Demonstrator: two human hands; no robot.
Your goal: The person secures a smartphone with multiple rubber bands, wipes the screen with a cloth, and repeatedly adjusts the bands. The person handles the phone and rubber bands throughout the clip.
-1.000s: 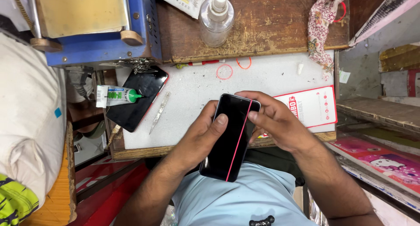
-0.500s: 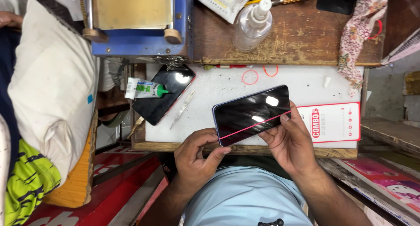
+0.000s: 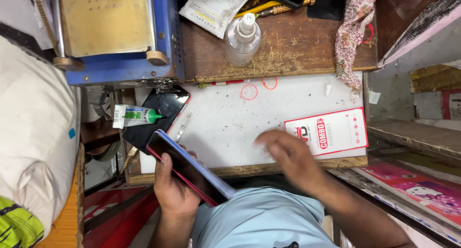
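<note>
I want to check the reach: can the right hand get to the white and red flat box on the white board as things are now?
Probably yes. The right hand is empty and hovers over the white board, just beside the flat box. Nothing lies between them. The left hand holds the phone apart from that path.

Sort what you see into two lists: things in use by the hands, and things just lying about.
In use: phone, gripped in left hand; right hand, blurred, empty, over the white board.

Lying about: glue tube, dark screen panel, spray bottle, red-and-white box, patterned cloth, blue machine.
</note>
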